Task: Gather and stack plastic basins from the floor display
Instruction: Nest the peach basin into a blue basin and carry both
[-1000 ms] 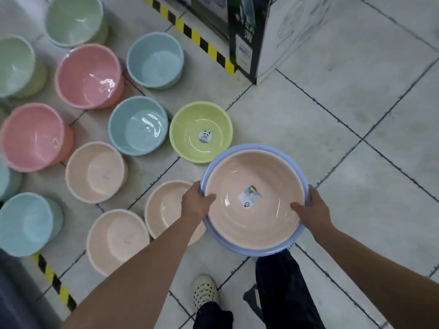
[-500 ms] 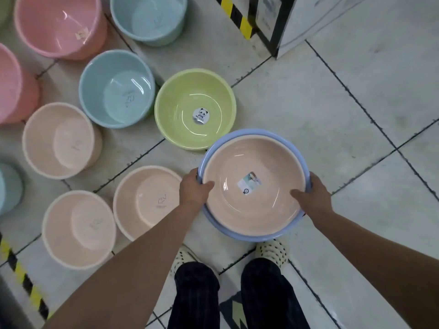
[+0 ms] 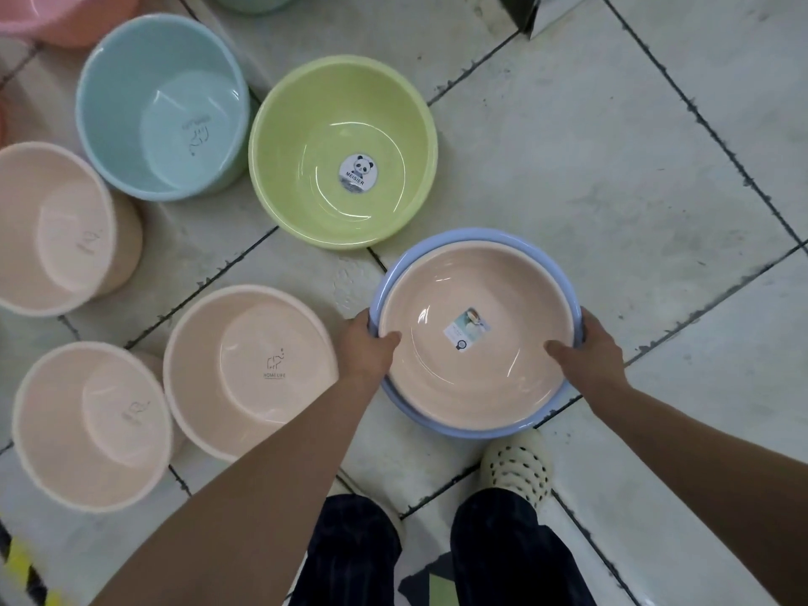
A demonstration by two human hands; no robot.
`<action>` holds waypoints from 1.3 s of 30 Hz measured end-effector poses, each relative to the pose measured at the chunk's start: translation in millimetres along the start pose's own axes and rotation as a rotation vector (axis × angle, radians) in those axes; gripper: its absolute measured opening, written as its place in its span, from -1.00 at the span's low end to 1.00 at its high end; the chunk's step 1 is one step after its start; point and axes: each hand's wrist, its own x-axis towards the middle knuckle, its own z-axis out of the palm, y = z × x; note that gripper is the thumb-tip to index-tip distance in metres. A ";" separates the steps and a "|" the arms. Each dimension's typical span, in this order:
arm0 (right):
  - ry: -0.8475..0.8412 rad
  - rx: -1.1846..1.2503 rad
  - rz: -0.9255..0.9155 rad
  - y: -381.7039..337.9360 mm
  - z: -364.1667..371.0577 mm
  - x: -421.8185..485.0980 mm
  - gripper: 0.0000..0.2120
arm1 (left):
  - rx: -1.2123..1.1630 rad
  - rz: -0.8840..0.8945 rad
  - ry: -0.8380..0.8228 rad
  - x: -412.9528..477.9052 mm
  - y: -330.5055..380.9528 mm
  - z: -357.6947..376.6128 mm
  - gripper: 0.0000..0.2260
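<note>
Here we hold a peach basin [image 3: 437,387] nested inside a blue basin [image 3: 472,234], right of centre, just beyond our shoe [image 3: 516,465]. Our left hand [image 3: 365,343] and right hand [image 3: 588,347] clamp opposite rims, thumbs hooked inside. A label [image 3: 465,328] lies in the peach one. Both mouths face up; being round, they have no long axis. Farther left, a green basin [image 3: 284,190] holds a panda sticker [image 3: 357,172].
</note>
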 end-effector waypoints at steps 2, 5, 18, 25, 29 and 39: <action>0.000 -0.006 0.010 4.9 5.8 4.7 -0.43 | 0.004 0.015 0.000 6.3 -8.2 5.3 -0.78; 0.007 -0.004 0.006 9.4 12.9 10.5 -0.47 | -0.025 0.026 0.002 14.2 -15.7 10.8 -0.76; -0.001 0.091 0.017 -27.0 0.6 -19.1 -0.45 | -0.168 -0.012 -0.100 7.9 -4.7 -28.9 -0.61; -0.046 0.110 -0.091 -135.9 -22.6 -79.6 -0.43 | -0.234 -0.007 -0.084 -27.1 48.4 -134.3 -0.75; -0.049 0.042 -0.182 -219.9 -33.8 -111.1 -0.38 | -0.305 0.006 -0.026 -39.5 85.9 -208.0 -0.73; -0.086 -0.136 -0.336 -375.7 -53.4 -129.6 -0.35 | -0.487 -0.033 0.104 -39.8 139.8 -309.8 -0.63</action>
